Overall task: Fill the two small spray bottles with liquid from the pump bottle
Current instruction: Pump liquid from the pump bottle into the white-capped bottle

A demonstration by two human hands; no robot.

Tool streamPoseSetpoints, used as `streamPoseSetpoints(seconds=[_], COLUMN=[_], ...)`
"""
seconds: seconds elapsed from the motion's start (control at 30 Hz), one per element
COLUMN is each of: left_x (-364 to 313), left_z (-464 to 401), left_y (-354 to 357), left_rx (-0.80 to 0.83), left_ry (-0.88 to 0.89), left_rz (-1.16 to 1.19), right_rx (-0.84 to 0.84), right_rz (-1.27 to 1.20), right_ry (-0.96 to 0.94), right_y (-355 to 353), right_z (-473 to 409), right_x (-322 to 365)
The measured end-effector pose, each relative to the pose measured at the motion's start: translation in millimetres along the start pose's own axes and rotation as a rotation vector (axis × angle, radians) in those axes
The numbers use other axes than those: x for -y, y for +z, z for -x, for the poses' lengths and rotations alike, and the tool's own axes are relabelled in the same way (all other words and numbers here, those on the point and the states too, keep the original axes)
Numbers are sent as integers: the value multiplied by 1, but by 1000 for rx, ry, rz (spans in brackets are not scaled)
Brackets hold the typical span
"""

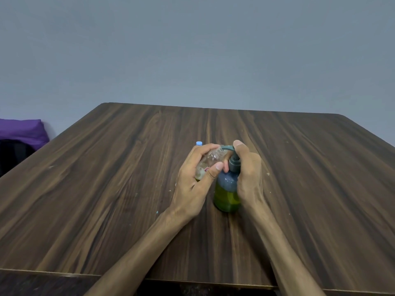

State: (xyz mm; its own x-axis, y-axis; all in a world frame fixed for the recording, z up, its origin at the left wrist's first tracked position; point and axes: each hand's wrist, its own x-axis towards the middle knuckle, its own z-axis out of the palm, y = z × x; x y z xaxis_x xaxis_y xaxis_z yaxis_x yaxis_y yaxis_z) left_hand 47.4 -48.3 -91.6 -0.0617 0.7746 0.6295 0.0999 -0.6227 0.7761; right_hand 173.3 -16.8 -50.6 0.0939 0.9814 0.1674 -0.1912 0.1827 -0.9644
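Note:
A blue-green pump bottle with yellow-green liquid in its lower half stands upright on the table. My right hand grips its neck and pump head, one finger resting on top of the pump. My left hand holds a small clear spray bottle tilted, its open mouth right at the pump's spout. A little liquid shows at this small bottle's bottom. Behind my left hand a light blue cap pokes up; what it belongs to is hidden.
The dark wooden table stretches wide on both sides of the hands, with small crumbs and specks on it. A purple cloth over a dark object lies off the table's left edge. A plain grey wall stands behind.

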Motion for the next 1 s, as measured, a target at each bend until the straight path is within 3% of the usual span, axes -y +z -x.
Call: streamPoseSetpoints(seconds=[0.67,1.0], left_x=[3,2], left_z=[0,0], left_y=[0,0], left_rx=[-2,-6], left_ry=[-7,-5], left_rz=[-4,3], right_rx=[18,54], right_rz=[-32,68], right_ry=[-23,-27], right_y=[0,-7], right_z=[2,0], right_x=[-4,-5])
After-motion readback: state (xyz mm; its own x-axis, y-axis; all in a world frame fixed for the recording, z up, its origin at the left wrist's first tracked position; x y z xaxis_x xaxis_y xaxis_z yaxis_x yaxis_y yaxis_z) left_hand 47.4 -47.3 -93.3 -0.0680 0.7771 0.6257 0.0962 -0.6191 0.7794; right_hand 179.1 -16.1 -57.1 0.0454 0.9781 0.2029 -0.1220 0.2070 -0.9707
